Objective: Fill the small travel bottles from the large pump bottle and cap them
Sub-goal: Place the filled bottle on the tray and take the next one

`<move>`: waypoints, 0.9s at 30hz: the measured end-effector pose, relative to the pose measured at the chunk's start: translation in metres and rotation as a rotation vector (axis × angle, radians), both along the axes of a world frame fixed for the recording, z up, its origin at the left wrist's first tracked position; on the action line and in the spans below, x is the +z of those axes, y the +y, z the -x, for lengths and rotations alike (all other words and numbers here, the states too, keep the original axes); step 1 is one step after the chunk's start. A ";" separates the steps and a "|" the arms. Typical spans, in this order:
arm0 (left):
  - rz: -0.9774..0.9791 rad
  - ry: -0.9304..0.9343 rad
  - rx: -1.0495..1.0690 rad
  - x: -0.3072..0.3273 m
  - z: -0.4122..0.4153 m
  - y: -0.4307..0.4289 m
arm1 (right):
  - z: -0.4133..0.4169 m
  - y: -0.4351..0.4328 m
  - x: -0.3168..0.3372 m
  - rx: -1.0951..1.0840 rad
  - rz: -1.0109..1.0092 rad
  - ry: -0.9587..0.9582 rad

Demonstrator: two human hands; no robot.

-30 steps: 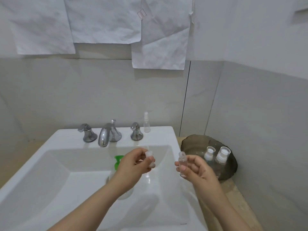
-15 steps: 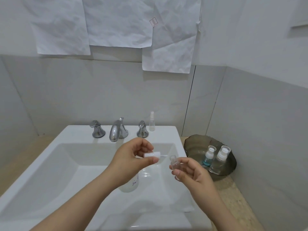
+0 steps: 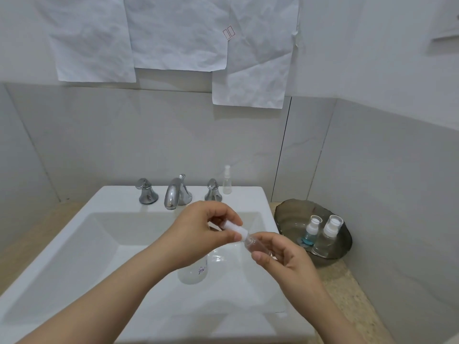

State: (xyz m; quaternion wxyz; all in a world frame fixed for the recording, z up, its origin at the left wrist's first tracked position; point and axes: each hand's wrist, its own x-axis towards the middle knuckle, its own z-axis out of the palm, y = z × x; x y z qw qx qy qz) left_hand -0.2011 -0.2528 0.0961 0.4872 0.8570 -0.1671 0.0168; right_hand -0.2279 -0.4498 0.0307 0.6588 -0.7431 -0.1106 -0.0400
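Small clear travel bottle (image 3: 254, 245) is held over the right part of the sink (image 3: 74, 244) basin, tilted, neck pointing up-left. Right hand (image 3: 283, 259) is closed around its body with thumb and fingers. White cap (image 3: 234, 227) sits at the bottle mouth, pinched by the left hand (image 3: 206, 234); cap looks touching the neck, but can't tell if it's threaded on. Large bottle (image 3: 193, 271) stands in the sink basin under the left hand, mostly hidden, top not visible. Thin spray bottle (image 3: 226, 181) stands upright on the sink's back ledge, just right of the faucet (image 3: 175, 193) handles. Dark glass dish (image 3: 293, 209) on the desk (image 3: 347, 289) right of the sink holds two capped bottles: one with blue base (image 3: 310, 232), one clear (image 3: 329, 233), side by side.
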 end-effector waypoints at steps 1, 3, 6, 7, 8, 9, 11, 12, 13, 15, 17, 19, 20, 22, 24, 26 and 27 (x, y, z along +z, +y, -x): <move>-0.012 -0.010 -0.011 0.002 0.001 -0.001 | 0.000 0.001 0.002 -0.001 -0.003 -0.008; -0.025 -0.021 -0.028 0.005 0.001 -0.003 | 0.000 0.001 0.005 -0.014 -0.005 -0.024; -0.045 -0.029 -0.047 0.009 0.001 -0.003 | 0.002 0.000 0.007 -0.027 0.002 -0.025; -0.046 -0.027 -0.051 0.010 0.001 -0.004 | 0.002 -0.001 0.007 -0.026 -0.008 -0.022; -0.045 -0.023 -0.054 0.011 0.001 -0.004 | 0.003 -0.001 0.008 -0.019 -0.031 -0.014; -0.043 -0.020 -0.057 0.011 0.002 -0.004 | 0.005 -0.002 0.009 -0.008 -0.059 -0.002; -0.036 -0.025 -0.060 0.012 0.003 -0.006 | 0.008 -0.001 0.012 0.030 -0.133 0.045; -0.028 -0.025 -0.061 0.012 0.003 -0.006 | 0.009 0.000 0.012 0.051 -0.181 0.072; -0.018 -0.022 -0.061 0.013 0.003 -0.007 | 0.009 0.000 0.012 0.064 -0.225 0.093; -0.005 -0.012 -0.068 0.014 0.003 -0.008 | 0.010 0.001 0.013 0.067 -0.286 0.113; -0.007 -0.014 -0.073 0.015 0.003 -0.009 | 0.011 0.002 0.014 0.070 -0.312 0.128; -0.007 -0.020 -0.071 0.016 0.002 -0.010 | 0.011 0.003 0.013 0.107 -0.315 0.154; -0.006 -0.022 -0.076 0.016 0.002 -0.010 | 0.011 0.003 0.013 0.125 -0.317 0.167; -0.013 -0.023 -0.094 0.018 0.000 -0.010 | 0.010 0.003 0.011 0.144 -0.347 0.181; -0.025 -0.025 -0.102 0.019 -0.002 -0.009 | 0.009 0.003 0.014 0.136 -0.356 0.178; -0.030 -0.023 -0.107 0.020 -0.004 -0.008 | 0.009 0.004 0.017 0.084 -0.314 0.169; -0.028 -0.016 -0.117 0.020 -0.004 -0.008 | 0.008 0.004 0.018 0.045 -0.282 0.173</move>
